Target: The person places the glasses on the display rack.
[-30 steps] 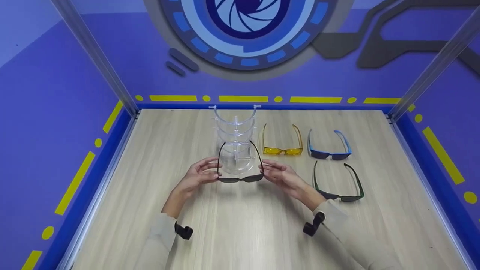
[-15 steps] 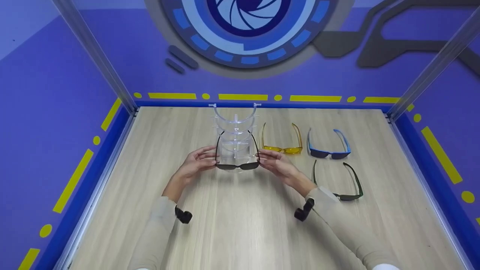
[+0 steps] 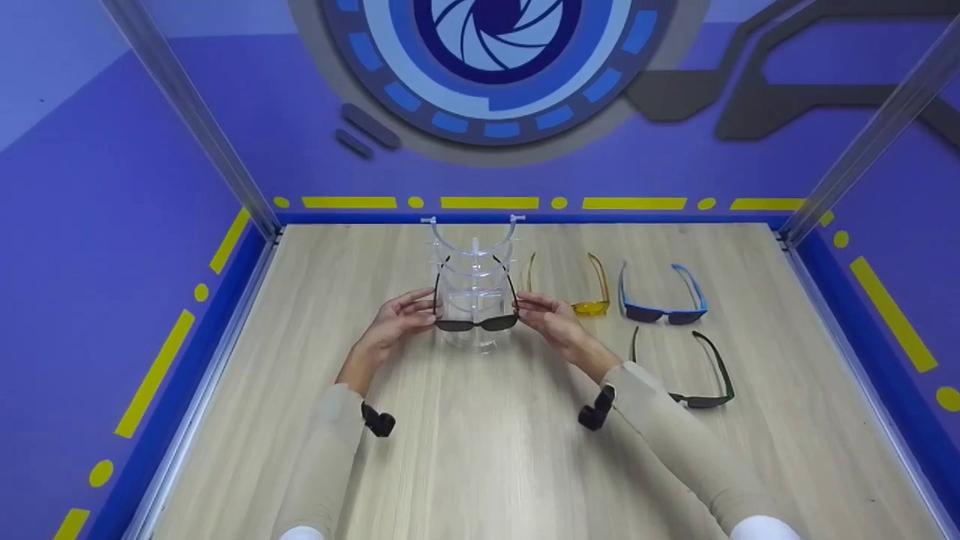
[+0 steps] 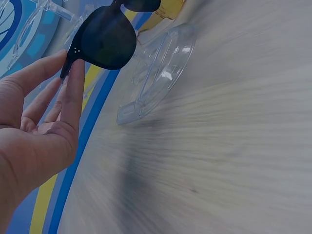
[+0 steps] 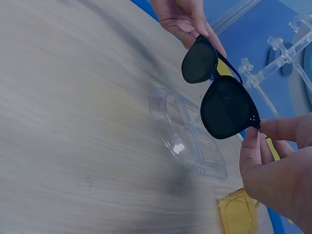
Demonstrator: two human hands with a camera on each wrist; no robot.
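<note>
Black sunglasses (image 3: 498, 323) — dark lenses, arms unfolded — aloft at a clear tiered stand (image 3: 475, 288)

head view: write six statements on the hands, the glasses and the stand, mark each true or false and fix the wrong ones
1. The left hand and right hand both hold the black sunglasses. True.
2. The black sunglasses are folded flat. False: they are unfolded.
3. The right hand hides part of the yellow glasses. True.
4. The yellow glasses are left of the clear stand. False: they are to its right.
5. The blue-framed sunglasses are farther right than the yellow glasses. True.
6. The blue-framed sunglasses have yellow lenses. False: their lenses are dark.
</note>
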